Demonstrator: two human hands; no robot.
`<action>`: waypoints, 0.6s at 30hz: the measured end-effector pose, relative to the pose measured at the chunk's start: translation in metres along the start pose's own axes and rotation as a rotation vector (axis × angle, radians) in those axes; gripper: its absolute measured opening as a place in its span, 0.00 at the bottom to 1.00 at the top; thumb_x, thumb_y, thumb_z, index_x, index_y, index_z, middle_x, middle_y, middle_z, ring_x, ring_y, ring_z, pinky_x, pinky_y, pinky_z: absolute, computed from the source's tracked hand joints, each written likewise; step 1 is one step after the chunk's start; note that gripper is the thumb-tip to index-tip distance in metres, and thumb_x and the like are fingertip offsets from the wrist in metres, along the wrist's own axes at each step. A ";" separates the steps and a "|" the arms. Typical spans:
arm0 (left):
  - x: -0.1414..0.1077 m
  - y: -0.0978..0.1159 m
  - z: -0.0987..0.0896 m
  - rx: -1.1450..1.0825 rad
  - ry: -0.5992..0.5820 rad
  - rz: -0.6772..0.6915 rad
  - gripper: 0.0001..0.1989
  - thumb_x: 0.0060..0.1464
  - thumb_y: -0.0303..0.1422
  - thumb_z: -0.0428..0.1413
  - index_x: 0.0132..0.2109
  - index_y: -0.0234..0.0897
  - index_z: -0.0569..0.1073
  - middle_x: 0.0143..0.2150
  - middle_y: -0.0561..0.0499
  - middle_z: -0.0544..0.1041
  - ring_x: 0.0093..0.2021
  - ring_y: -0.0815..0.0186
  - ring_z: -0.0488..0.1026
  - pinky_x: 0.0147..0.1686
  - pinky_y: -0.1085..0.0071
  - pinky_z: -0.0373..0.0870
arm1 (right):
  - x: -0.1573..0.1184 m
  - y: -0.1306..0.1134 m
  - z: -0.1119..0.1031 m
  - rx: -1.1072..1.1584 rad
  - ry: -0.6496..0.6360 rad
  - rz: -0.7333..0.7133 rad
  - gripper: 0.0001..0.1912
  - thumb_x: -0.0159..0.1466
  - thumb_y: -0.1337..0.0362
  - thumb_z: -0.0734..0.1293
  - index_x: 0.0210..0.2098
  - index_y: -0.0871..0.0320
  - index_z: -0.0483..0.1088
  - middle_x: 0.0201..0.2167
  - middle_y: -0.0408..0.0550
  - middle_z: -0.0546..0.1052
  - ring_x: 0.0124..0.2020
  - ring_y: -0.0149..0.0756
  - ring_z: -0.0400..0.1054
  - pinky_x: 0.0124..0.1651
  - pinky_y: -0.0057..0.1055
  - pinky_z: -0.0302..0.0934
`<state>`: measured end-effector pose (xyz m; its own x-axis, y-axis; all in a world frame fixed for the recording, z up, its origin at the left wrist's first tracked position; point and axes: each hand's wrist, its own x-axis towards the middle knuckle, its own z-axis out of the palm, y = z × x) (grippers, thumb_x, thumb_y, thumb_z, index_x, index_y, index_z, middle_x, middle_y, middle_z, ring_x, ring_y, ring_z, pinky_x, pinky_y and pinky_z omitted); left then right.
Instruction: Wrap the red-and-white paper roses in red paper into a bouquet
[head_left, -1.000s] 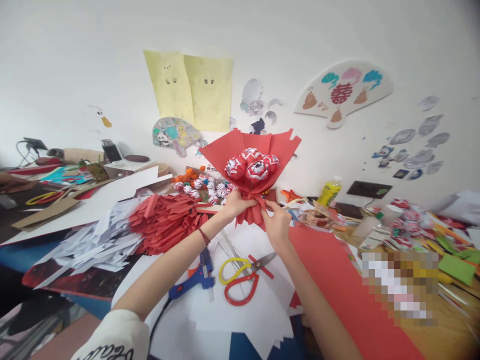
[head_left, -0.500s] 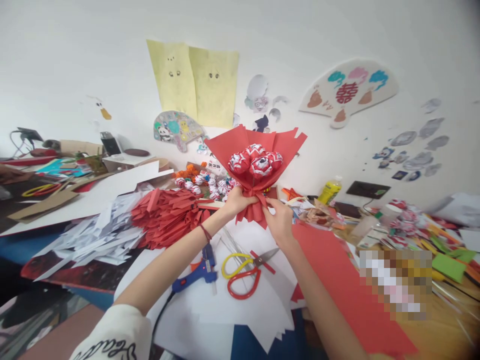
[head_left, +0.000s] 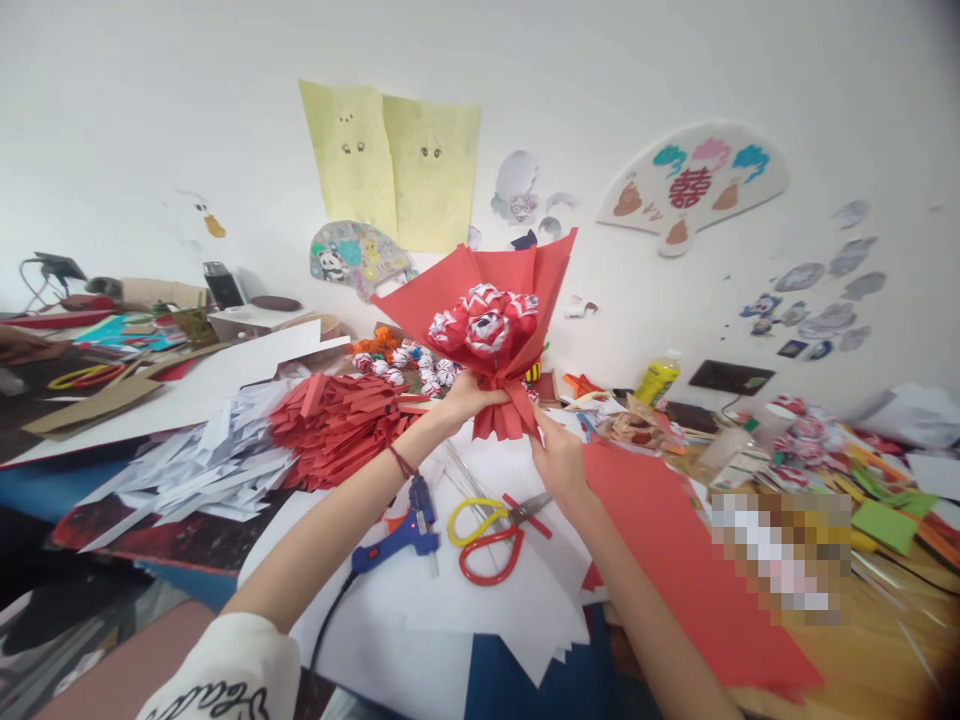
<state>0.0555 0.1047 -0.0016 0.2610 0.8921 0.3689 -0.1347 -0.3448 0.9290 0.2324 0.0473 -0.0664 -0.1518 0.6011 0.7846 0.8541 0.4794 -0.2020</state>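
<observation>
Above the white paper (head_left: pixel 427 600) at the middle of the work area, a red paper wrapper (head_left: pixel 420 295) stands upright and flares open around a cluster of red and white paper flowers (head_left: pixel 487 325). The left hand (head_left: pixel 471 398) is closed on its narrow waist, thumb laid across the gathered folds, and bears the bouquet. The right hand (head_left: pixel 561 460) is just beside the pleated lower edge, its fingertips seemingly pinching the free end of a red band (head_left: pixel 523 402) that slants down from the waist; how firmly they pinch I cannot tell. The step in hand looks like binding the gathers with that band. The next move, as I judge it, calls for a steady left grip so the pleats don't slip, and a light, even pull on the band, since thin paper could tear or let the wrapper twist. Below the hands, scissors (head_left: pixel 487 572) with one yellow and one red handle lie on the white paper next to a blue glue gun (head_left: pixel 397 540), with red strips (head_left: pixel 337 420) piled to the left and a large red sheet (head_left: pixel 697 580) to the right
</observation>
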 end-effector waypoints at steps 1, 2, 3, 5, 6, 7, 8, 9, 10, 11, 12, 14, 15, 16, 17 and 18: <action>-0.001 0.000 -0.002 -0.017 -0.019 -0.001 0.19 0.39 0.31 0.66 0.42 0.31 0.76 0.38 0.46 0.81 0.38 0.62 0.76 0.40 0.67 0.73 | -0.003 -0.003 -0.001 -0.084 0.034 -0.060 0.21 0.67 0.72 0.57 0.58 0.63 0.68 0.42 0.55 0.81 0.38 0.42 0.76 0.40 0.34 0.66; -0.001 0.000 -0.003 -0.031 -0.036 -0.007 0.20 0.38 0.31 0.67 0.42 0.31 0.77 0.37 0.45 0.81 0.38 0.61 0.76 0.40 0.66 0.73 | -0.005 -0.008 -0.003 -0.176 0.062 -0.111 0.18 0.67 0.71 0.58 0.54 0.65 0.70 0.36 0.55 0.81 0.33 0.41 0.75 0.36 0.33 0.64; -0.002 -0.001 -0.005 -0.041 -0.050 -0.015 0.21 0.38 0.31 0.67 0.42 0.31 0.77 0.36 0.45 0.81 0.37 0.61 0.76 0.39 0.66 0.73 | -0.007 -0.014 -0.005 -0.267 0.094 -0.144 0.15 0.67 0.69 0.59 0.48 0.66 0.73 0.29 0.54 0.80 0.28 0.40 0.74 0.33 0.33 0.62; -0.001 -0.005 -0.009 -0.054 -0.071 -0.032 0.21 0.38 0.32 0.67 0.42 0.30 0.77 0.34 0.45 0.81 0.36 0.60 0.76 0.38 0.66 0.72 | -0.010 -0.026 -0.008 -0.379 0.119 -0.171 0.12 0.67 0.67 0.61 0.30 0.62 0.74 0.19 0.48 0.74 0.21 0.38 0.69 0.27 0.33 0.56; -0.001 -0.008 -0.012 -0.057 -0.078 -0.037 0.20 0.38 0.32 0.67 0.42 0.30 0.77 0.34 0.45 0.81 0.36 0.60 0.77 0.38 0.66 0.72 | -0.010 -0.032 -0.011 -0.390 0.100 -0.194 0.14 0.66 0.68 0.62 0.25 0.60 0.72 0.17 0.47 0.72 0.20 0.37 0.68 0.26 0.33 0.54; 0.000 -0.010 -0.014 -0.059 -0.084 -0.040 0.20 0.39 0.31 0.67 0.42 0.30 0.78 0.34 0.45 0.81 0.36 0.60 0.77 0.38 0.66 0.72 | -0.011 -0.036 -0.013 -0.373 0.059 -0.225 0.15 0.66 0.68 0.62 0.23 0.59 0.70 0.17 0.46 0.72 0.20 0.37 0.68 0.26 0.33 0.54; 0.001 -0.013 -0.017 -0.059 -0.089 -0.041 0.19 0.39 0.31 0.66 0.42 0.30 0.78 0.34 0.45 0.82 0.36 0.60 0.77 0.39 0.66 0.72 | -0.011 -0.039 -0.016 -0.328 0.008 -0.237 0.14 0.65 0.68 0.63 0.23 0.59 0.70 0.18 0.46 0.73 0.22 0.37 0.69 0.27 0.33 0.55; 0.002 -0.014 -0.020 -0.058 -0.094 -0.042 0.19 0.40 0.30 0.66 0.42 0.30 0.78 0.35 0.45 0.82 0.37 0.59 0.77 0.39 0.66 0.72 | -0.011 -0.040 -0.020 -0.250 -0.041 -0.222 0.12 0.64 0.66 0.65 0.24 0.59 0.71 0.20 0.46 0.75 0.24 0.38 0.71 0.29 0.32 0.57; 0.003 -0.016 -0.023 -0.056 -0.099 -0.042 0.18 0.40 0.30 0.66 0.42 0.30 0.78 0.35 0.45 0.82 0.37 0.59 0.77 0.39 0.66 0.72 | -0.010 -0.040 -0.023 -0.145 -0.070 -0.177 0.11 0.64 0.64 0.66 0.26 0.59 0.72 0.22 0.46 0.77 0.26 0.38 0.72 0.31 0.32 0.60; 0.003 -0.016 -0.026 -0.054 -0.105 -0.042 0.18 0.40 0.29 0.66 0.42 0.30 0.78 0.35 0.45 0.82 0.37 0.59 0.77 0.39 0.65 0.72 | -0.009 -0.039 -0.027 -0.026 -0.064 -0.106 0.10 0.64 0.62 0.67 0.28 0.58 0.73 0.25 0.46 0.78 0.28 0.37 0.73 0.33 0.32 0.63; 0.004 -0.016 -0.028 -0.054 -0.110 -0.041 0.18 0.40 0.29 0.66 0.42 0.30 0.78 0.36 0.44 0.82 0.37 0.59 0.77 0.39 0.65 0.72 | -0.006 -0.037 -0.031 0.090 -0.021 -0.028 0.09 0.64 0.61 0.66 0.30 0.58 0.74 0.27 0.45 0.79 0.30 0.36 0.74 0.35 0.31 0.65; 0.004 -0.016 -0.031 -0.057 -0.121 -0.038 0.18 0.41 0.29 0.66 0.42 0.30 0.78 0.37 0.44 0.82 0.38 0.59 0.77 0.41 0.64 0.72 | 0.000 -0.035 -0.037 0.251 0.110 0.082 0.09 0.67 0.63 0.64 0.39 0.58 0.75 0.37 0.49 0.81 0.39 0.37 0.76 0.45 0.33 0.69; 0.005 -0.016 -0.032 -0.060 -0.126 -0.036 0.18 0.41 0.29 0.66 0.43 0.31 0.78 0.37 0.44 0.82 0.39 0.58 0.77 0.42 0.64 0.72 | 0.003 -0.036 -0.038 0.294 0.135 0.090 0.13 0.68 0.63 0.62 0.48 0.58 0.73 0.47 0.52 0.79 0.49 0.40 0.74 0.54 0.36 0.67; 0.005 -0.016 -0.032 -0.064 -0.131 -0.034 0.18 0.41 0.29 0.66 0.43 0.31 0.78 0.38 0.43 0.82 0.40 0.58 0.77 0.43 0.64 0.72 | 0.006 -0.038 -0.038 0.322 0.107 0.072 0.19 0.69 0.63 0.61 0.58 0.58 0.67 0.57 0.54 0.74 0.59 0.42 0.68 0.61 0.40 0.63; 0.005 -0.016 -0.031 -0.067 -0.136 -0.033 0.18 0.41 0.29 0.66 0.43 0.31 0.79 0.38 0.43 0.82 0.41 0.57 0.77 0.43 0.63 0.72 | 0.007 -0.040 -0.037 0.347 0.039 0.037 0.25 0.69 0.63 0.60 0.65 0.56 0.59 0.64 0.54 0.66 0.66 0.43 0.59 0.67 0.44 0.57; 0.006 -0.016 -0.030 -0.070 -0.141 -0.033 0.18 0.41 0.29 0.65 0.43 0.31 0.79 0.37 0.43 0.82 0.41 0.57 0.77 0.44 0.63 0.72 | 0.008 -0.044 -0.035 0.367 -0.037 0.009 0.29 0.70 0.63 0.59 0.69 0.55 0.52 0.69 0.52 0.58 0.70 0.43 0.52 0.69 0.46 0.52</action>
<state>0.0302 0.1244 -0.0156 0.3971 0.8510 0.3438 -0.1888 -0.2908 0.9380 0.2114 0.0086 -0.0308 -0.1687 0.6258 0.7615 0.6209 0.6675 -0.4110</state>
